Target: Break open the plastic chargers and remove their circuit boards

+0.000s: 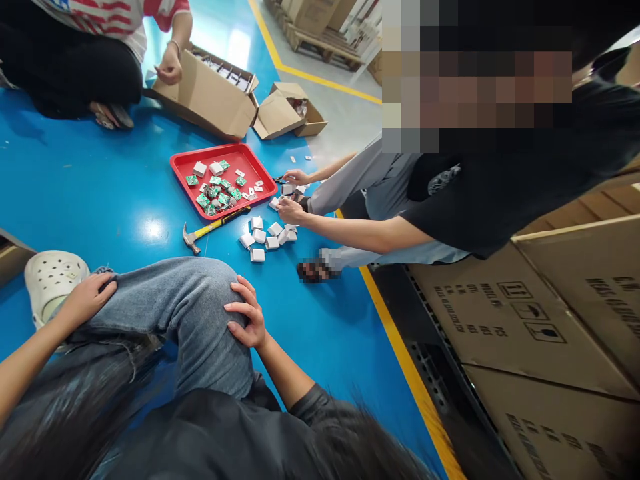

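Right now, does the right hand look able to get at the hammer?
Probably yes. The right hand rests empty on the knee, and the hammer lies uncovered just beyond, beside the red tray.

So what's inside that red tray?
The red tray holds green circuit boards, white blocks and small flat white pieces. Some boards overlap, so anything hidden underneath them can't be seen.
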Tool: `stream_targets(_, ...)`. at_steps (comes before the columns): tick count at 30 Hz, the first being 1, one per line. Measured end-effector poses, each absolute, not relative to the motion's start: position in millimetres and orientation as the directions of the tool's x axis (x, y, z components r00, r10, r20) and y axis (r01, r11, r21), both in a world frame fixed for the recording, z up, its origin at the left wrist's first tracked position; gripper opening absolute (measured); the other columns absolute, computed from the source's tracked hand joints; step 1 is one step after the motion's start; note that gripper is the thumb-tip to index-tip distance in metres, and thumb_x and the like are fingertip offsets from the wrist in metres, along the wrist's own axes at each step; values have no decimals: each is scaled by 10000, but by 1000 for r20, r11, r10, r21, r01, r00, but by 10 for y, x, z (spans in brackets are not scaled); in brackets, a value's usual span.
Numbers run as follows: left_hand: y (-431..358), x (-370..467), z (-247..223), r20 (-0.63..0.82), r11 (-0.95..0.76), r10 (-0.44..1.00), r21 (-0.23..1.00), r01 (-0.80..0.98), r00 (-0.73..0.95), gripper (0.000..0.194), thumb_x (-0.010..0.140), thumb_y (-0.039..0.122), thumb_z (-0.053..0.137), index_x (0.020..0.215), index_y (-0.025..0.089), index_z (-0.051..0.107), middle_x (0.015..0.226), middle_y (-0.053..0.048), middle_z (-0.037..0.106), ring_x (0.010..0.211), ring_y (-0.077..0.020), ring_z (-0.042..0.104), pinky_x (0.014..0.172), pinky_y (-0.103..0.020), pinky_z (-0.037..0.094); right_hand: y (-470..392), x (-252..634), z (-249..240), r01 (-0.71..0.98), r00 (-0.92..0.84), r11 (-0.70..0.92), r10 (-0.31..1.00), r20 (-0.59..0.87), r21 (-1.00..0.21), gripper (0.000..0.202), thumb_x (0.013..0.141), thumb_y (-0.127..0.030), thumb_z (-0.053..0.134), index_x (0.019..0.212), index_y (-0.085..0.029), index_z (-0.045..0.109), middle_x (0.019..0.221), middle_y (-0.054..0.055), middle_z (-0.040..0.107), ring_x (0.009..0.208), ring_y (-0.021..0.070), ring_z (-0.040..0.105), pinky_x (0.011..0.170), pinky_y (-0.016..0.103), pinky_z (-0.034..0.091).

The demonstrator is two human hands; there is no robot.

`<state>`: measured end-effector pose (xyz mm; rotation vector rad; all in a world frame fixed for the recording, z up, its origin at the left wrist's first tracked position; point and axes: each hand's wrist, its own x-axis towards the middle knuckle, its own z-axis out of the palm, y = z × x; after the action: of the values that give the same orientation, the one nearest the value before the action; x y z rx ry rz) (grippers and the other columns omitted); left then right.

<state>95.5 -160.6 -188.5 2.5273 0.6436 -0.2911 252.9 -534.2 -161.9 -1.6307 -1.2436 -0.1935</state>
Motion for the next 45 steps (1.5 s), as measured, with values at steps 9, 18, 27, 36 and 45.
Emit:
stream_targets(9,-1592,957,-1923,-308,-760,399,416,500,864,634,787,557,258,1044,110,626,1169,-206,664,1135,-348,585,1016,-462,441,-5336,2509,-1592,729,486,104,617,619,-676,379,808,-337,610,1187,-320,618,1442,32,525,1431,324,389,1133,545,396)
stream_targets(18,-1579,940,-1965,-264,-773,391,425,471,882,630,797,544,272,1032,100,652,1127,-212,681,1097,-362,607,977,-486,468,-5337,2507,-1573,708,503,102,621,601,-698,468,785,-307,620,1242,-407,595,1474,-47,498,1440,305,381,1146,551,400)
stream_targets(27,-1573,931,-1994,-232,-755,405,461,467,884,594,781,560,292,982,140,659,1110,-203,691,1100,-351,624,964,-478,476,-5361,2505,-1618,702,513,78,634,579,-708,481,769,-322,615,1238,-425,595,1473,-52,502,1440,312,381,1146,569,391)
stream_targets(36,-1564,945,-1956,-243,-755,420,442,485,874,578,760,570,284,959,166,647,1150,-206,681,1154,-370,610,987,-487,470,-5377,2480,-1605,713,492,94,639,591,-695,390,822,-364,604,1212,-367,618,1453,-7,517,1431,305,388,1155,555,370)
stream_targets(45,-1580,963,-1874,-315,-755,425,395,524,849,668,757,577,255,1029,101,636,1172,-222,665,1135,-373,601,1007,-487,459,-5283,3321,-2410,217,962,-484,255,101,-848,537,882,-434,498,1362,-195,488,1396,160,505,1325,280,470,1105,492,413)
